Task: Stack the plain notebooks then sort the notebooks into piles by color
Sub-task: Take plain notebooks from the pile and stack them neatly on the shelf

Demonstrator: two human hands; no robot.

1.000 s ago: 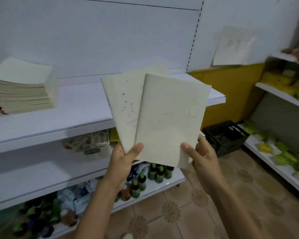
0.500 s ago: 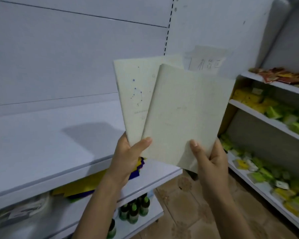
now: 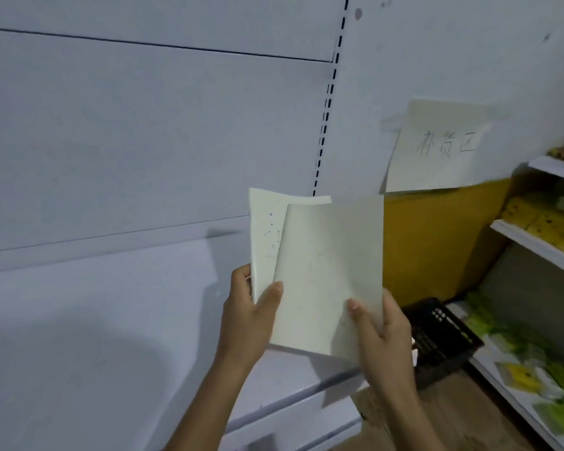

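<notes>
Two thin cream notebooks are held up over the white shelf [image 3: 95, 336]. The rear notebook [image 3: 266, 229] has small blue dots on its cover and shows only along its left side. My left hand [image 3: 249, 315] grips its lower left edge, thumb lying on the front notebook. The plain front notebook [image 3: 329, 271] overlaps it and leans to the right. My right hand [image 3: 380, 333] holds the plain one at its lower right corner, thumb on the cover and fingers behind.
A handwritten paper sign [image 3: 437, 148] hangs on the white back wall. A yellow panel [image 3: 437, 242] stands behind the notebooks. A black crate [image 3: 443, 336] sits on the floor at right. Side shelves [image 3: 534, 242] at far right hold yellow and green packets.
The view has swung right and upward. The two notebooks have drawn closer together, so less of the dotted one shows. Both hands keep their hold.
</notes>
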